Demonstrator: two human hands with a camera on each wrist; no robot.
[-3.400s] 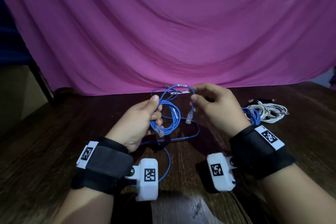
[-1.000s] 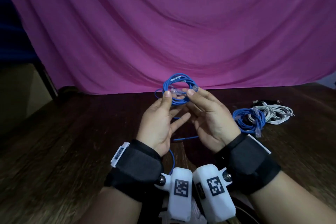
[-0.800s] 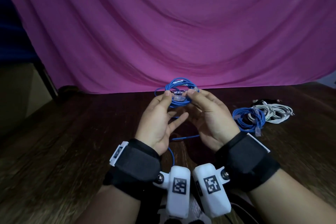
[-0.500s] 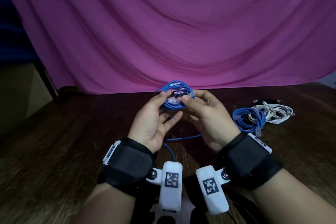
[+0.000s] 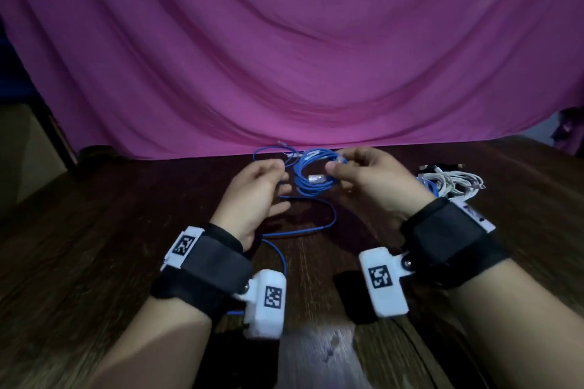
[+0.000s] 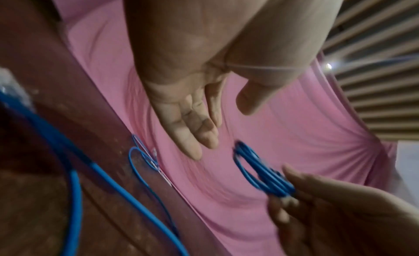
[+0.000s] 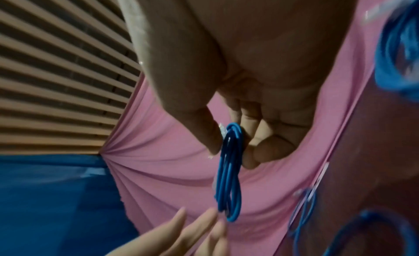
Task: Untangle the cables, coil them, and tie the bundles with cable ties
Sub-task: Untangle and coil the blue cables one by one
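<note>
A small blue cable coil (image 5: 311, 175) hangs above the wooden table (image 5: 94, 246), its clear plug showing on the front. My right hand (image 5: 335, 166) pinches the coil's right side between thumb and fingers; the right wrist view shows the coil (image 7: 229, 170) edge-on under that pinch. My left hand (image 5: 282, 181) hovers just left of the coil with relaxed fingers (image 6: 192, 134) and holds nothing. In the left wrist view the coil (image 6: 260, 172) is apart from them. A loose blue cable (image 5: 316, 221) trails over the table under both hands.
At the right lie a white cable bundle (image 5: 452, 183) and a blue coil (image 5: 426, 183), partly hidden by my right wrist. A thin blue cable (image 5: 268, 151) sits at the table's back edge by the pink cloth (image 5: 284, 57).
Both hands held the coil together before. My left hand has let go and drawn away to the left; my right hand now holds the coil alone, lower down.
</note>
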